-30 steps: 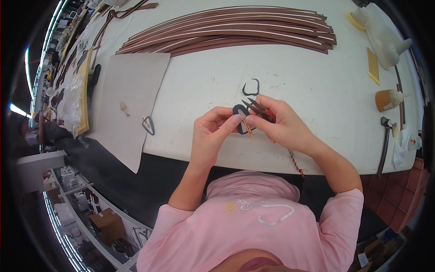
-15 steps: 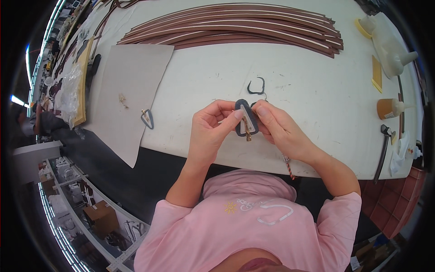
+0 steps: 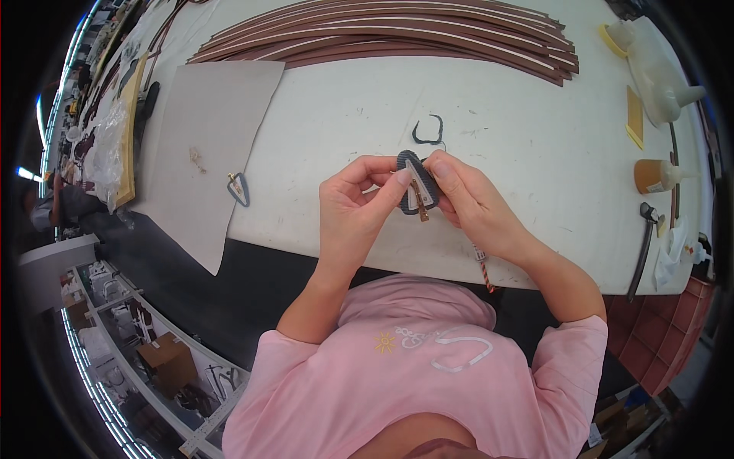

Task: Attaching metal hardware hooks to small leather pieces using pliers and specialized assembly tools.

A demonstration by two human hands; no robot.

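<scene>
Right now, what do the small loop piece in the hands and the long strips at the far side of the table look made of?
The teardrop-shaped loop, pinched by the left hand and right hand, looks like dark matte leather or imitation leather with a pale inner face and a small brass-coloured metal fitting. The long brown strips look like cut leather straps: smooth brown faces, lighter raw edges.

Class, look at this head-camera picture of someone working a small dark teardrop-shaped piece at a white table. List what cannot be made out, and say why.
- Head view: the back of the dark teardrop piece, covered by the fingers of the left hand and right hand.
- The small brass part under it: too small to identify.
- The shelves at lower left: bent and darkened by the fisheye rim.
</scene>
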